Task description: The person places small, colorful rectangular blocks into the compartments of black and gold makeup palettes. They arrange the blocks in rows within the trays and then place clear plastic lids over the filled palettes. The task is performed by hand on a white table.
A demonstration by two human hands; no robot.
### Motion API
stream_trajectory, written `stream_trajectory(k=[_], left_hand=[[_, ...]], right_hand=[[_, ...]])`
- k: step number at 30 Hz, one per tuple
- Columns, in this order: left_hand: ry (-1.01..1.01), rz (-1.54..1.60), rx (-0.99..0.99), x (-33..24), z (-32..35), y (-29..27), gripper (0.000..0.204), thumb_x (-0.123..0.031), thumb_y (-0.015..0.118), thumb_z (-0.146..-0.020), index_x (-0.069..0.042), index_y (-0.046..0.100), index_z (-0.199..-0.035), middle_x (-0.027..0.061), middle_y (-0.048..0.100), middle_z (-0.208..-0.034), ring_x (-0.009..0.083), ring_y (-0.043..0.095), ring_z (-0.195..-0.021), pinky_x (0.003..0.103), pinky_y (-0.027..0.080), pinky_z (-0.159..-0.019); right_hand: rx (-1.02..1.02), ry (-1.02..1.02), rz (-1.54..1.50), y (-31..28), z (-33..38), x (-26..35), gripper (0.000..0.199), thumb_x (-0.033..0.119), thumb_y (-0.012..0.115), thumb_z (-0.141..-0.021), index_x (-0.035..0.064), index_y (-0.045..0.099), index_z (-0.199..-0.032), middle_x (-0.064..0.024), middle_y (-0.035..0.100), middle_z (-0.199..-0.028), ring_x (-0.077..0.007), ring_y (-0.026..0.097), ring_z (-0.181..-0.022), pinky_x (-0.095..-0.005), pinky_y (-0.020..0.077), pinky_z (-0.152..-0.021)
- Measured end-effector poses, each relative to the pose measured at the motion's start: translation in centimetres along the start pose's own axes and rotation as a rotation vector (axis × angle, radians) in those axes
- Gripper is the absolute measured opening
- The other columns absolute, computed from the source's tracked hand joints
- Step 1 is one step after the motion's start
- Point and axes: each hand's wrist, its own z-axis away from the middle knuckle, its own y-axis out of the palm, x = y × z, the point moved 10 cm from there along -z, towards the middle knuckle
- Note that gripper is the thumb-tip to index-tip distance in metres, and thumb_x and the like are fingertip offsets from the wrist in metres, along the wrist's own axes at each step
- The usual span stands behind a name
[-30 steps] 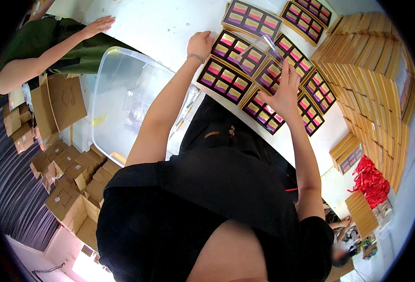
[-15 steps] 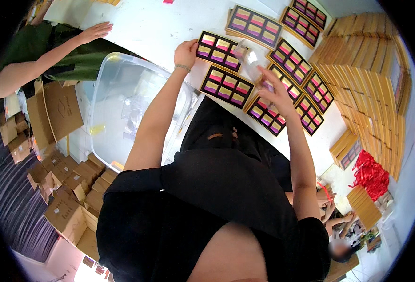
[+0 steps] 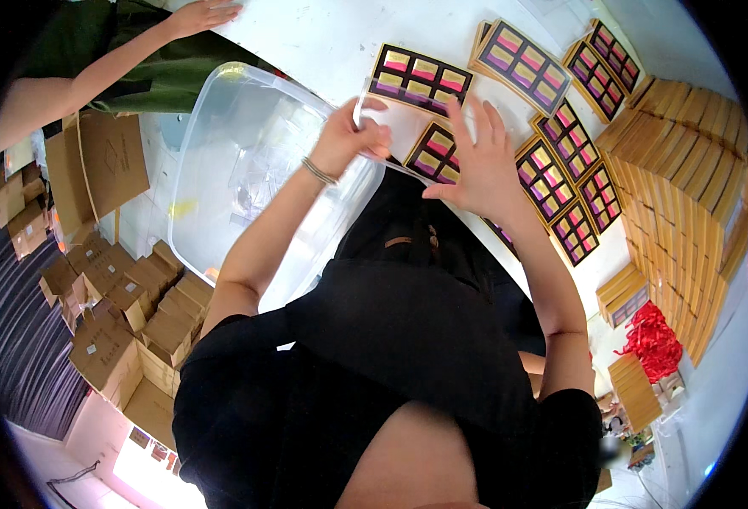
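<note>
My left hand (image 3: pixel 348 142) pinches the edge of a clear plastic cover (image 3: pixel 406 121) beside the translucent bin. The see-through piece stretches toward my right hand (image 3: pixel 486 165), whose fingers are spread and raised; whether they touch it I cannot tell. Behind the cover lies a black-and-gold box (image 3: pixel 421 78) with pink, gold and purple pieces in its compartments. A similar box (image 3: pixel 434 153) is nearer me, partly behind my right hand. More such boxes (image 3: pixel 545 180) lie to the right, partly overlapping.
At my left stands a translucent bin (image 3: pixel 189 161) with clear plastic pieces inside. Tall stacks of yellowish-brown boxes (image 3: pixel 679 170) line the right, near red ribbons (image 3: pixel 650 341). Cardboard cartons (image 3: pixel 115 356) fill the lower left. Another person's hand (image 3: pixel 204 17) rests on the table.
My right hand has brought the clear cover left from above the boxes. My left hand has left the box edge and now grips the cover. My right hand's fingers have spread.
</note>
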Motion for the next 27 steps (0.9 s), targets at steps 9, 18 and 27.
stream_trajectory(k=[9,18,27], left_hand=[[0.027,-0.146,-0.022,3.3,-2.5,1.6,0.03,-0.014,0.061,-0.09,-0.003,0.051,-0.116,0.0061,0.065,-0.082,0.0113,0.063,-0.071,0.025,0.052,-0.059],[0.149,-0.246,-0.289,2.0,-12.9,-5.8,0.061,-0.051,0.039,-0.097,-0.001,0.05,-0.13,0.0101,0.057,-0.126,0.0186,0.05,-0.118,0.034,0.04,-0.096],[0.308,-0.688,-0.543,0.8,-12.8,-5.6,0.04,-0.022,0.065,-0.082,-0.005,0.059,-0.118,0.0161,0.065,-0.102,0.0283,0.063,-0.095,0.036,0.049,-0.084]], right_hand=[[0.015,-0.028,-0.034,3.0,0.8,-3.0,0.104,0.03,0.08,-0.062,0.0034,0.022,-0.144,-0.0257,0.033,-0.135,-0.0454,0.032,-0.125,-0.0491,0.0372,-0.102],[-0.06,-0.046,0.0,6.6,-8.7,-7.6,0.1,0.03,0.079,-0.063,0.0031,0.025,-0.143,-0.0203,0.034,-0.135,-0.0404,0.032,-0.126,-0.046,0.0321,-0.106],[0.017,-0.035,0.103,8.3,-11.0,-7.3,0.1,0.027,0.08,-0.06,0.0032,0.028,-0.141,-0.0187,0.035,-0.135,-0.0356,0.033,-0.127,-0.0415,0.0444,-0.099]])
